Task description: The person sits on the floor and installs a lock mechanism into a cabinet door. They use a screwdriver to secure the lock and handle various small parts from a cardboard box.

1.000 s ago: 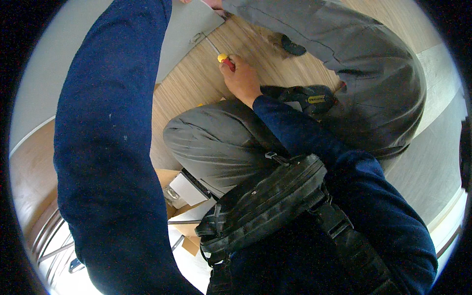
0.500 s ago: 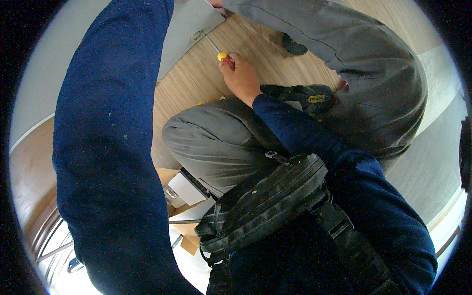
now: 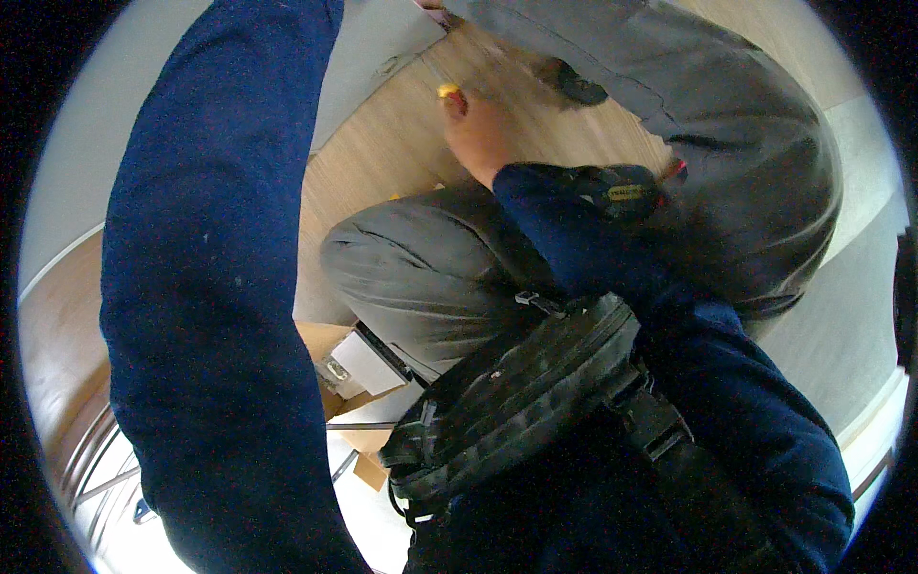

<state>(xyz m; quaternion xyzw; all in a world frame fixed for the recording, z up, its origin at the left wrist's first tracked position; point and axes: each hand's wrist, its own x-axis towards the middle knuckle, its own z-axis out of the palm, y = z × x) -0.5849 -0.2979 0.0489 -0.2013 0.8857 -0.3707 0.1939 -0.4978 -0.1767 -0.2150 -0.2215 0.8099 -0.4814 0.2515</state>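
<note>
While right hand (image 3: 478, 134) grips yellow-handled screwdriver (image 3: 448, 92), left grip hidden, cardboard box (image 3: 359, 368) open

Looks like a home interior under fit-out or furniture assembly: pale wood-look floor (image 3: 402, 163), plain grey panel (image 3: 382, 48) standing on it, opened cardboard box (image 3: 344, 368) with packing bits down below, curved wooden rail (image 3: 57, 344) and metal bars at left.

Floor (image 3: 382, 182) looks like smooth matt wood laminate, the sleeve (image 3: 210, 287) is soft navy cloth, trousers (image 3: 421, 268) grey woven fabric, and that black bag (image 3: 516, 392) is coarse webbed nylon.
</note>
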